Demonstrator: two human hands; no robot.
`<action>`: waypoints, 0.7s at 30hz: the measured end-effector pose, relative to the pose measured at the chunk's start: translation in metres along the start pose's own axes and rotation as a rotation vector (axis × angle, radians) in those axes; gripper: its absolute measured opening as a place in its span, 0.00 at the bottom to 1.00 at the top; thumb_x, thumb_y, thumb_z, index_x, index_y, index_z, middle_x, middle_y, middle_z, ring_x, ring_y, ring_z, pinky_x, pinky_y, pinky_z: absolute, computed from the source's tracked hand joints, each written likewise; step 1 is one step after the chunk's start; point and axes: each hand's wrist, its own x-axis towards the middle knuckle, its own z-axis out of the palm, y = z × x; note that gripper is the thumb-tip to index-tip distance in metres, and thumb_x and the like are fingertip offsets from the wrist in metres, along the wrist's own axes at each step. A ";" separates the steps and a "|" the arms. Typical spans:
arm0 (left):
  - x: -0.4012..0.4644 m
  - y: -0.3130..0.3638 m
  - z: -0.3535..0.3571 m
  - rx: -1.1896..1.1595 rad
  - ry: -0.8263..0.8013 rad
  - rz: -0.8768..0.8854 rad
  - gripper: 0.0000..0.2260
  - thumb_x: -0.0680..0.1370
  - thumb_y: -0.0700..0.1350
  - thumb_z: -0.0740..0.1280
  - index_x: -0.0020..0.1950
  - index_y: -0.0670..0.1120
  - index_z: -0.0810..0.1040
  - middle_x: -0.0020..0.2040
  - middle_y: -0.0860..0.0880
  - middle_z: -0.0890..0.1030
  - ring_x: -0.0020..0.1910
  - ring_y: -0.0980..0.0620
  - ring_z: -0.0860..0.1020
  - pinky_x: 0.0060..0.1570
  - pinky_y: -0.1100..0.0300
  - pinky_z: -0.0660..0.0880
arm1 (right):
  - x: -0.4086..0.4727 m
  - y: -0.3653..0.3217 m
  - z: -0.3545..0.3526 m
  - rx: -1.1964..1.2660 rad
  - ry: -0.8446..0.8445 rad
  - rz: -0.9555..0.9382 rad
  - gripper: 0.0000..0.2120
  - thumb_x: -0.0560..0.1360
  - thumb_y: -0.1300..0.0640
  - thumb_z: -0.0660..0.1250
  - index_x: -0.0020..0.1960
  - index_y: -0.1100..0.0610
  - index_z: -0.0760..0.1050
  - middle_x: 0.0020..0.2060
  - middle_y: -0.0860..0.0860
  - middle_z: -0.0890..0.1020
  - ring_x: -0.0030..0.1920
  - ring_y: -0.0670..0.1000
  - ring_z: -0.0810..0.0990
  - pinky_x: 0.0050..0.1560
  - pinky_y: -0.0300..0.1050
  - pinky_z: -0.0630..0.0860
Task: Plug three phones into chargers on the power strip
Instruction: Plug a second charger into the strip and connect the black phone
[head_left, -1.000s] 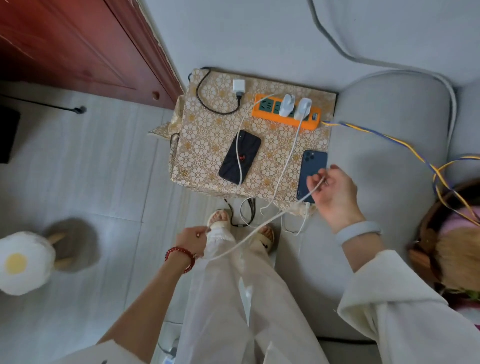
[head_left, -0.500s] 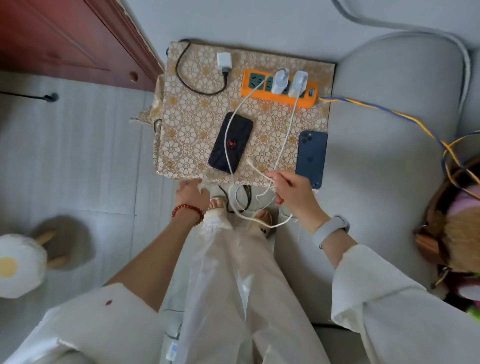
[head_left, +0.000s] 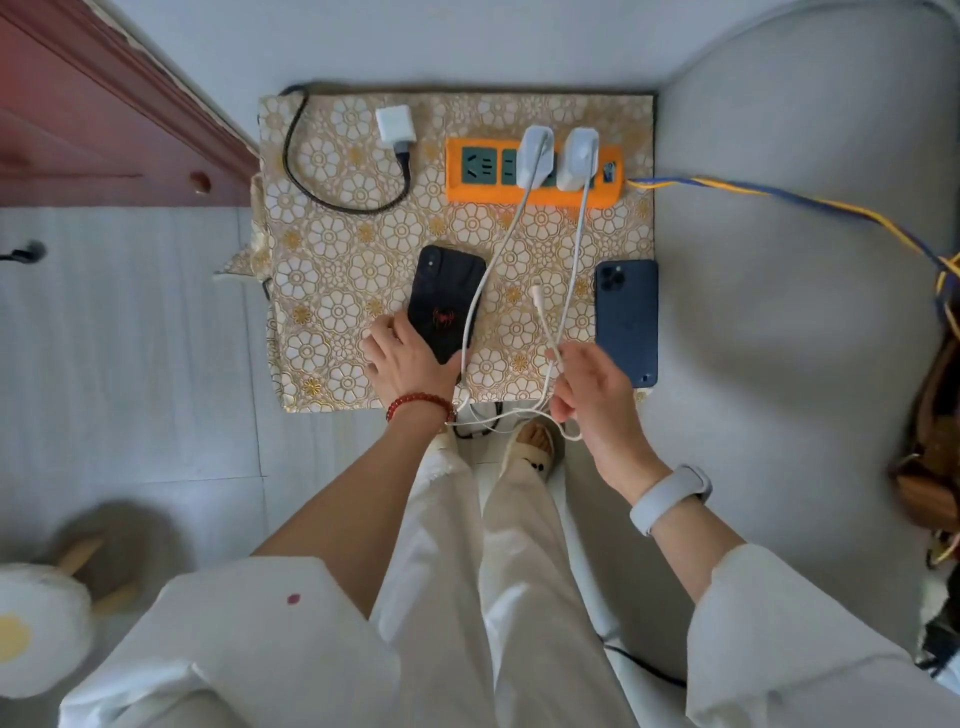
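Note:
An orange power strip (head_left: 478, 193) lies at the back of the small table, with two white chargers (head_left: 535, 156) (head_left: 576, 158) plugged into it. A third white charger (head_left: 396, 124) with a black cable lies loose to its left. The black phone (head_left: 449, 296) lies face down mid-table, and my left hand (head_left: 405, 361) grips its near end. My right hand (head_left: 592, 387) pinches a white cable (head_left: 545, 327) whose free plug points up over the cloth. The blue phone (head_left: 626, 322) lies face down at the table's right edge, just right of that hand.
The table wears a gold floral cloth (head_left: 337, 249). A grey sofa (head_left: 779, 312) adjoins it on the right, crossed by the strip's blue-yellow cord (head_left: 753, 195). A red wooden cabinet (head_left: 104, 119) stands back left. An egg-shaped stool (head_left: 36, 629) sits near left. Cable loops hang by my feet.
My left hand went from the table's front edge onto the black phone's near end. My right hand raised the white cable's plug end above the cloth. The view moved closer.

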 end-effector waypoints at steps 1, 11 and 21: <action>0.000 0.000 -0.001 0.017 -0.007 0.000 0.38 0.67 0.58 0.71 0.68 0.39 0.60 0.67 0.41 0.63 0.66 0.41 0.62 0.62 0.47 0.66 | -0.002 0.000 -0.002 -0.005 0.041 -0.036 0.12 0.79 0.59 0.54 0.44 0.51 0.75 0.19 0.44 0.68 0.21 0.42 0.67 0.27 0.36 0.68; 0.016 0.007 -0.019 -0.167 -0.256 -0.035 0.25 0.70 0.49 0.71 0.59 0.38 0.65 0.55 0.38 0.78 0.52 0.40 0.77 0.46 0.51 0.72 | -0.018 -0.037 0.015 -0.140 0.074 -0.293 0.10 0.78 0.60 0.59 0.45 0.50 0.77 0.25 0.49 0.71 0.26 0.54 0.68 0.28 0.44 0.67; -0.007 -0.053 -0.059 -0.619 -0.098 -0.143 0.12 0.77 0.43 0.63 0.57 0.38 0.68 0.46 0.45 0.74 0.44 0.47 0.73 0.41 0.56 0.70 | 0.010 -0.079 0.090 -0.340 -0.236 -0.392 0.10 0.79 0.61 0.54 0.49 0.65 0.71 0.40 0.52 0.79 0.35 0.54 0.78 0.35 0.45 0.78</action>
